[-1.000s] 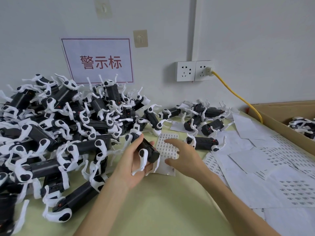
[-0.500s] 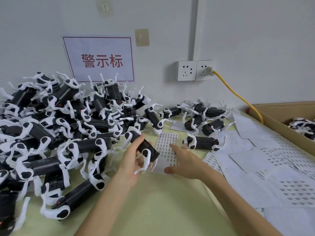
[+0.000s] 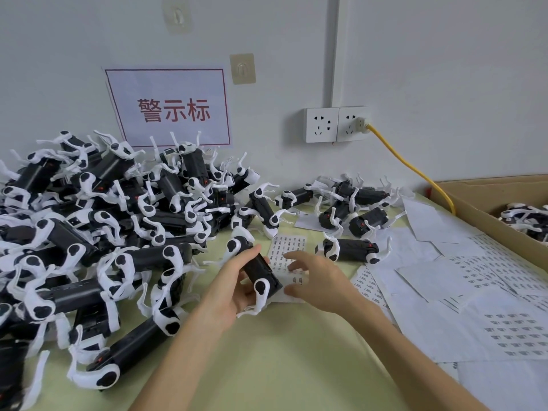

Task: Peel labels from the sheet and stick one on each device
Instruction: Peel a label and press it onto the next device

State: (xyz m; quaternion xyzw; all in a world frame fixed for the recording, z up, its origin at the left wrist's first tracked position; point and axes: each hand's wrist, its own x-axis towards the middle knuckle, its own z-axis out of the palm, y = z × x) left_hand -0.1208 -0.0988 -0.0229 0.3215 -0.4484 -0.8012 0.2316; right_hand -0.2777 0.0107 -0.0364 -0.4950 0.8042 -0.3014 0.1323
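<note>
The left hand (image 3: 229, 295) is wrapped round one device (image 3: 262, 272), thumb laid along its upper side. The device slants: one white end points up and away toward the pile (image 3: 103, 218), the other down toward the person, with its black flank turned to the right hand (image 3: 318, 280). That hand sits just beside it, fingers spread and loose, tips resting on the label sheet (image 3: 286, 247); I can't make out a label lifted yet. The sheet lies flat on the table (image 3: 267, 366), just right of the device and partly behind it, its length running toward the wall. The right hand is nearer for peeling, and the carry leftward looks short.
</note>
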